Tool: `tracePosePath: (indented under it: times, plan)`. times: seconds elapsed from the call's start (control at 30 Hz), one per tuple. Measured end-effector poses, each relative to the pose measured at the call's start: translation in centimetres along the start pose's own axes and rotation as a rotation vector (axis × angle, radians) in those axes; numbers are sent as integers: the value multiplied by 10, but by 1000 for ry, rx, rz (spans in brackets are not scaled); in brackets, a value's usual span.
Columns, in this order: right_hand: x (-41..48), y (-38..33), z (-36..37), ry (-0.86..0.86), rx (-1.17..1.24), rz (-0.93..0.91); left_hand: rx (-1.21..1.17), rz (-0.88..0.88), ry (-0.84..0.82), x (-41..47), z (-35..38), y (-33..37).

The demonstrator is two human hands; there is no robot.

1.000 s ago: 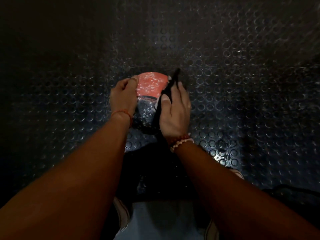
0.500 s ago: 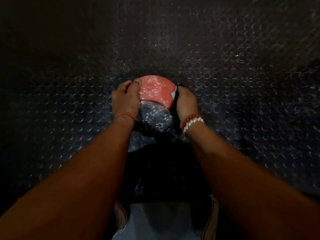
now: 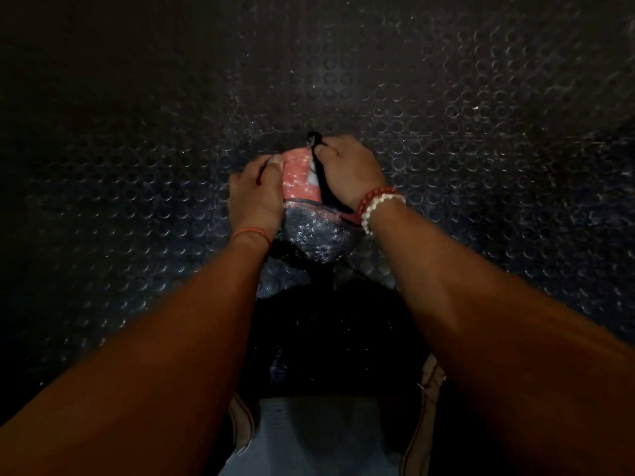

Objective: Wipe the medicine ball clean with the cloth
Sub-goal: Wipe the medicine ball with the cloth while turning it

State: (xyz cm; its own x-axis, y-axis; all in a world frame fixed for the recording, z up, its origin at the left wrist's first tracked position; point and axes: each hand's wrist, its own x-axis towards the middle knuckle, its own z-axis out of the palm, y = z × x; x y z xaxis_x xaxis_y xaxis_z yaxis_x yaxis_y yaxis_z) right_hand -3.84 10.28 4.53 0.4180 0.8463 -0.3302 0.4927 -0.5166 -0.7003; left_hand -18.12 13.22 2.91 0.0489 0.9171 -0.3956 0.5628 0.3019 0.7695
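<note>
Hands: right hand (image 3: 350,173) fist-grips cloth (image 3: 323,187) against ball (image 3: 316,238), upper right; left hand (image 3: 254,197) curls over its left side, bracing. Ball sits on studded floor (image 3: 446,132), no floor edge in view, just ahead of shoes (image 3: 242,424).

Risks: cloth is bunched thin, so contact is likely small and patches get missed. Ball may roll if left grip slips. Underside on floor likely goes unwiped. Dim light hides dirt.

Count: 2 hands, 1 cloth, 1 ball, 2 bead bracelets (image 3: 378,201) right wrist, 1 thread band (image 3: 251,233) left, 2 shoes.
</note>
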Motion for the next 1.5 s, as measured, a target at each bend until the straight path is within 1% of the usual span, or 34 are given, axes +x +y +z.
tracePosePath:
  times: [0.07, 0.13, 0.2, 0.3, 0.33, 0.4, 0.5, 0.57, 0.67, 0.73, 0.8, 0.9, 0.97, 1.07, 1.1, 1.17, 1.27, 1.33, 1.37, 1.43, 1.5]
  plan:
    - [12, 5, -10, -144, 23, 154, 11, -10, 14, 0, 2, -2]
    - [11, 13, -14, -181, 78, 287, 14, -24, 32, 1, 5, 0]
    - [-1, 20, -9, -57, 162, 327, 22, -38, 38, 3, 7, 2]
    - [-37, 20, 8, 221, 275, 328, 32, -63, 33, 3, 10, 6]
    - [-50, 17, 16, 276, 236, 288, 30, -59, 34, 3, 11, 6]
    - [-66, 10, 23, 315, 66, 134, 31, -61, 41, 5, 11, 7]
    - [-55, 3, 21, 234, -162, -105, 51, -55, 23, 3, 11, 5]
    - [-36, 1, 13, 138, -199, -165, 60, -34, 19, 1, 10, 3]
    - [-4, -7, -5, -69, -132, -96, 49, -1, 21, -5, 9, 0]
    - [9, -8, -15, -194, -40, -11, 33, 10, 28, -8, 8, -1]
    - [11, -2, -21, -213, 40, 164, 24, -6, 34, -9, 8, 0]
    - [-5, 18, -22, -150, 161, 402, 36, -25, 26, -6, 9, 4]
    - [-19, 24, -13, -29, 245, 440, 37, -28, 21, -4, 10, 6]
    - [-47, 16, 4, 202, 305, 359, 36, -13, 19, -2, 10, 6]
    - [-54, 12, 10, 250, 247, 290, 41, -9, 20, -1, 9, 6]
    - [-60, 9, 16, 259, 81, 141, 45, -2, 20, 0, 7, 4]
    - [-49, 3, 9, 164, -69, -55, 23, 36, 3, -4, 4, -2]
    - [-32, -1, 2, 44, -97, -102, -3, 70, -1, -8, 3, -6]
    - [-23, -3, -1, -30, -65, -80, -14, 81, 3, -9, 3, -7]
    - [-4, -6, -8, -172, 20, 29, -28, 79, 11, -11, 3, -8]
    - [6, -2, -15, -228, 102, 174, -45, 62, 15, -12, 4, -7]
